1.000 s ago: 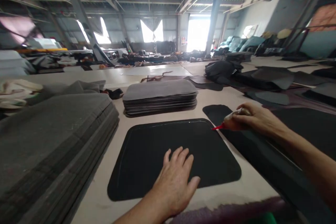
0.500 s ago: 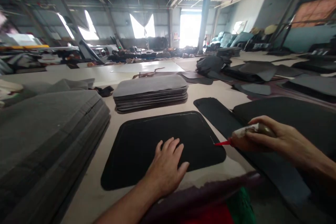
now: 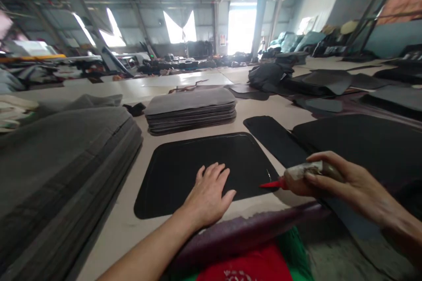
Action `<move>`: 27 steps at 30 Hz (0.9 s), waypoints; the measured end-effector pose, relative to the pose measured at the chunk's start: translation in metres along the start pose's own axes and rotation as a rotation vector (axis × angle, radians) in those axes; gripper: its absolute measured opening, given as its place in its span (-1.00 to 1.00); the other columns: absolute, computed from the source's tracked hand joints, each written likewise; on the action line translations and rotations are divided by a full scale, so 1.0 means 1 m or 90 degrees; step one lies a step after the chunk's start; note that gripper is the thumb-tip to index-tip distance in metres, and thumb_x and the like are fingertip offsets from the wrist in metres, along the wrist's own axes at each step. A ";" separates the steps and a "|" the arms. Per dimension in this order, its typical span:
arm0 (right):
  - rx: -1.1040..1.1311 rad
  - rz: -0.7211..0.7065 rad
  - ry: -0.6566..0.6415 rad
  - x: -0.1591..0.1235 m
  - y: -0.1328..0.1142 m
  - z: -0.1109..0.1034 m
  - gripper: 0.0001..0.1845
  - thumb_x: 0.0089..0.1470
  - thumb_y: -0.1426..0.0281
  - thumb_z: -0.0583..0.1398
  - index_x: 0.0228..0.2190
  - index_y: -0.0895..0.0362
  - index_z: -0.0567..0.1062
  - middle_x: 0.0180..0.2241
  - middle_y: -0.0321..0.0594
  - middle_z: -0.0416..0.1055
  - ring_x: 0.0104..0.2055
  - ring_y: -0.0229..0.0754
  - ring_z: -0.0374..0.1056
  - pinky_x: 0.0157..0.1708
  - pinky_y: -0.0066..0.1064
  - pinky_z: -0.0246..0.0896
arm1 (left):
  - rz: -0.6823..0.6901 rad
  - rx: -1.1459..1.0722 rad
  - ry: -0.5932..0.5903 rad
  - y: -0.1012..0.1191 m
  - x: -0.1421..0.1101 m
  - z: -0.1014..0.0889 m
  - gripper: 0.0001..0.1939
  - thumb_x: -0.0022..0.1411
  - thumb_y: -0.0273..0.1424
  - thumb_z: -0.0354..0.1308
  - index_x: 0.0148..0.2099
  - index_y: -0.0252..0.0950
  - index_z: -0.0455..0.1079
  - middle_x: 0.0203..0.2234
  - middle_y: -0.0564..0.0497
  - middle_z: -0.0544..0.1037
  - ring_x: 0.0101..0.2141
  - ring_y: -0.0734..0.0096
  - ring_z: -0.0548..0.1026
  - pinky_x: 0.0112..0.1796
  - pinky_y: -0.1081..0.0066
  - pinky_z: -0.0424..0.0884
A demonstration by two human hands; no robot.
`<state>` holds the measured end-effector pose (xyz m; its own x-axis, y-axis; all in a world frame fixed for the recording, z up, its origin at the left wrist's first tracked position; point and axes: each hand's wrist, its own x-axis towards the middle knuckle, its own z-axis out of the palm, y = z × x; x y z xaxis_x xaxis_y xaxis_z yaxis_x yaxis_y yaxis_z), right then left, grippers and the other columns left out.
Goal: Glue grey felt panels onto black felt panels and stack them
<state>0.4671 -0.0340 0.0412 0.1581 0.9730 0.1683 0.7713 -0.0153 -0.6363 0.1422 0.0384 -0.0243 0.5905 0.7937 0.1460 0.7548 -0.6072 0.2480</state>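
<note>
A black rounded-corner sheet [image 3: 178,175] lies flat on the table in front of me. My left hand [image 3: 211,195] rests on its near edge, fingers spread. A squeeze bottle of glue [image 3: 300,178] with a pointed red nozzle is wrapped in the fingers of my right hand [image 3: 349,180]. The bottle is held nearly level, and its red tip is at the sheet's near right corner. Thin shiny lines run along the sheet's far and right edges. Whether the tip touches the surface I cannot tell.
Behind the sheet stands a stack of grey rounded panels [image 3: 191,112]. A tall pile of dark grey pieces [image 3: 69,175] fills the left side. To the right lie a narrow dark strip [image 3: 275,138] and large black sheets [image 3: 359,140]. Purple material [image 3: 257,232] hangs along the table's front edge.
The red tip has moved along the right side toward the near right corner, and a shiny line shows behind it. My left hand stays at the same place on the sheet.
</note>
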 end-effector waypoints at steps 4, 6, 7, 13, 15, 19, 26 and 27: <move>0.045 -0.039 -0.106 0.013 -0.018 0.015 -0.46 0.09 -0.09 0.24 -0.06 0.02 0.44 -0.26 -0.27 0.51 -0.28 -0.08 0.44 -0.35 -0.37 0.31 | 0.006 -0.059 0.024 -0.005 -0.004 -0.016 -0.40 0.39 -0.21 0.08 0.37 -0.35 0.13 0.34 -0.20 0.21 0.33 0.04 0.13 0.30 -0.15 0.08; 0.032 -0.079 -0.108 0.020 -0.028 0.019 -0.49 0.08 -0.05 0.25 -0.08 0.02 0.46 -0.24 -0.28 0.50 -0.26 -0.07 0.43 -0.32 -0.36 0.31 | 0.014 -0.068 0.084 -0.012 -0.016 -0.033 -0.48 0.42 -0.24 0.03 0.33 -0.34 0.19 0.30 -0.18 0.26 0.30 0.10 0.17 0.28 -0.05 0.17; 0.022 -0.100 -0.107 0.023 -0.033 0.020 -0.51 0.09 -0.04 0.24 -0.09 0.02 0.47 -0.22 -0.28 0.50 -0.24 -0.06 0.43 -0.30 -0.35 0.31 | 0.017 -0.062 0.119 -0.015 -0.027 -0.042 -0.54 0.44 -0.26 0.01 0.29 -0.32 0.24 0.26 -0.16 0.32 0.27 0.13 0.23 0.26 -0.02 0.23; 0.019 -0.168 -0.157 0.038 -0.051 0.028 -0.54 0.09 -0.01 0.25 -0.10 0.03 0.48 -0.24 -0.25 0.49 -0.25 -0.06 0.42 -0.32 -0.34 0.31 | -0.017 0.012 0.148 -0.038 -0.111 -0.044 -0.72 0.43 -0.36 0.02 0.10 -0.23 0.42 0.03 -0.11 0.50 0.04 0.17 0.47 0.01 0.08 0.52; 0.025 -0.187 -0.179 0.042 -0.058 0.036 -0.55 0.11 0.01 0.25 -0.09 0.03 0.47 -0.24 -0.24 0.49 -0.26 -0.06 0.42 -0.33 -0.34 0.31 | -0.025 0.041 0.154 -0.040 -0.131 -0.031 -0.73 0.41 -0.38 0.05 0.09 -0.24 0.43 0.02 -0.12 0.51 0.04 0.13 0.47 0.01 0.04 0.53; 0.018 -0.250 -0.207 0.052 -0.078 0.056 -0.61 0.17 0.05 0.22 -0.08 0.02 0.46 -0.23 -0.21 0.47 -0.28 -0.07 0.40 -0.32 -0.30 0.27 | -0.042 0.059 0.212 -0.039 -0.146 -0.015 -0.74 0.39 -0.45 0.05 0.08 -0.31 0.42 0.02 -0.17 0.52 0.07 0.11 0.46 0.04 0.04 0.52; -0.014 -0.398 -0.265 0.064 -0.124 0.089 -0.70 0.23 0.11 0.19 -0.09 -0.01 0.41 -0.18 -0.29 0.40 -0.23 -0.12 0.34 -0.27 -0.30 0.19 | -0.040 0.059 0.276 -0.037 -0.144 -0.013 -0.74 0.35 -0.49 0.07 0.05 -0.32 0.44 -0.04 -0.14 0.57 0.00 0.11 0.51 0.01 0.01 0.55; -0.012 -0.409 -0.268 0.065 -0.131 0.094 -0.73 0.23 0.14 0.19 -0.10 0.00 0.41 -0.18 -0.30 0.40 -0.23 -0.13 0.34 -0.26 -0.30 0.18 | -0.037 0.058 0.285 -0.037 -0.145 -0.013 -0.75 0.34 -0.50 0.08 0.04 -0.32 0.45 -0.05 -0.14 0.58 -0.01 0.10 0.52 0.00 0.01 0.56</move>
<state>0.3184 0.0524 0.0649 -0.5692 0.7981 0.1977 0.6434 0.5821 -0.4971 0.0252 -0.0538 -0.0425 0.3802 0.7521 0.5383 0.8171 -0.5459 0.1855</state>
